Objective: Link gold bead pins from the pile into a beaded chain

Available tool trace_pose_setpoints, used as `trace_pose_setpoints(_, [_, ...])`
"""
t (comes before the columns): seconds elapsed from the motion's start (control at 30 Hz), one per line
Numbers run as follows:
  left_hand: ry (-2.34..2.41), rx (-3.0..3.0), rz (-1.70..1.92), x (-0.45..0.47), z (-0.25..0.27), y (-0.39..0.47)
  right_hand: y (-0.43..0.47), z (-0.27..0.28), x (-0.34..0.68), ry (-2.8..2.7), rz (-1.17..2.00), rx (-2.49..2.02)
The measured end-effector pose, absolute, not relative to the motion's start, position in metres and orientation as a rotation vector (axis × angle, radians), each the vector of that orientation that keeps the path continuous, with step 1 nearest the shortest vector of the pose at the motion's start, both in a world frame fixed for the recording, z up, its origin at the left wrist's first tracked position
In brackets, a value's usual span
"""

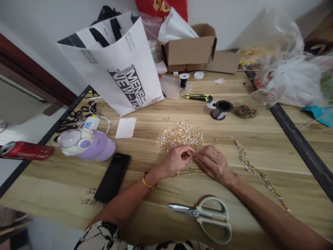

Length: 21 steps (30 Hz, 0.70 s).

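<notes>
My left hand (pixel 178 160) and my right hand (pixel 214 163) meet over the table with their fingertips pinched close together. Whatever lies between the fingertips is too small to make out. Right behind them is a loose pile of small gold and clear beads or links (pixel 179 133). A thin gold beaded strand (pixel 186 172) runs on the table just below both hands. To the right lies a bundle of gold and clear beaded strands (pixel 253 168). Scissors with pale handles (pixel 208 215) rest in front of my hands, blades pointing left.
On the left are a black phone (pixel 113 177), a purple bottle (pixel 87 144), a red can (pixel 26 151) and a paper slip (pixel 126 127). Behind stand a white bag (pixel 114 66), a cardboard box (pixel 191 52), a cutter knife (pixel 197 97), a wire spool (pixel 221 110) and a jar (pixel 265 97).
</notes>
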State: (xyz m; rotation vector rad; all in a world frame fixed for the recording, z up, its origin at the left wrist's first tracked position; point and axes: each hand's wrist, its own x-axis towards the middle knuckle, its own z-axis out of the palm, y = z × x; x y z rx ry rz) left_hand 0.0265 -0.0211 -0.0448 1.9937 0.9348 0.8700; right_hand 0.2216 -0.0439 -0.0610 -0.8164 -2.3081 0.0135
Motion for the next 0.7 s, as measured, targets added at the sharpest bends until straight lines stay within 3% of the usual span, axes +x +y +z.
trace_pose_setpoints(0.5, [0.953,2.083,0.836,0.021,-0.035,-0.016,-0.044,-0.060,0.221,-2.313,0.051,-0.872])
trace_pose_setpoints(0.7, [1.238,2.200,0.740,-0.016,-0.004,0.013,-0.044,-0.060,0.223,-2.268,0.096,-0.877])
